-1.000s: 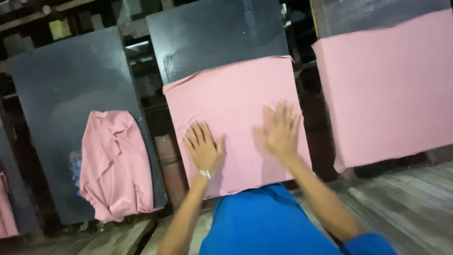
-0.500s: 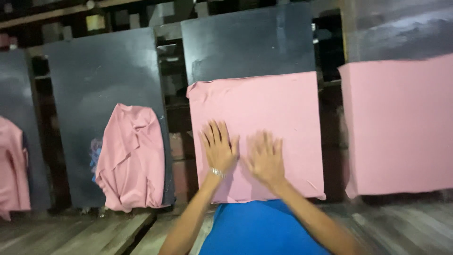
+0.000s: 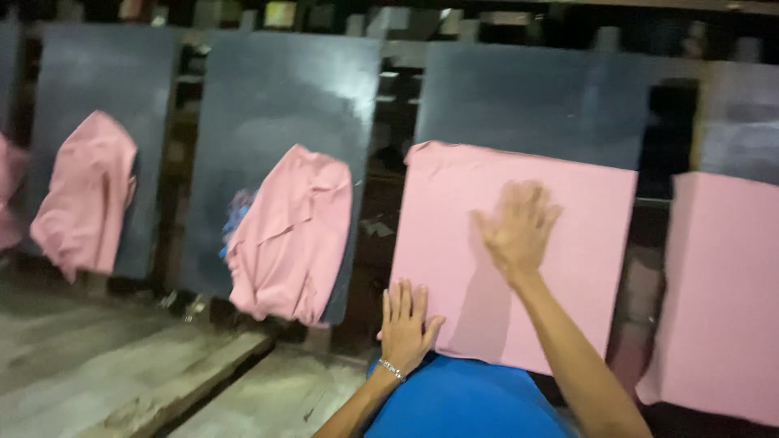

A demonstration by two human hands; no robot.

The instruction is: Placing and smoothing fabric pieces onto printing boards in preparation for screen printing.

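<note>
The hands have been spread apart, left hand point(image 3: 406, 326) low, right hand point(image 3: 516, 229) high, both pressed open-palmed and holding nothing, and the pink cloth point(image 3: 519, 251) is best smoothed outward from its middle.

A flat pink cloth point(image 3: 519, 251) lies spread on a dark upright board point(image 3: 535, 105). The left hand point(image 3: 406, 320) presses its lower left edge, fingers spread; the right hand point(image 3: 515, 227), blurred, lies flat higher up. A crumpled pink cloth point(image 3: 288, 235) hangs further left.

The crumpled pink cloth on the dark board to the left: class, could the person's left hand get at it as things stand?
Probably yes. The left hand rests at the flat pink sheet's lower left edge, and only an open gap separates it from the crumpled pink cloth; nothing blocks the way.
</note>
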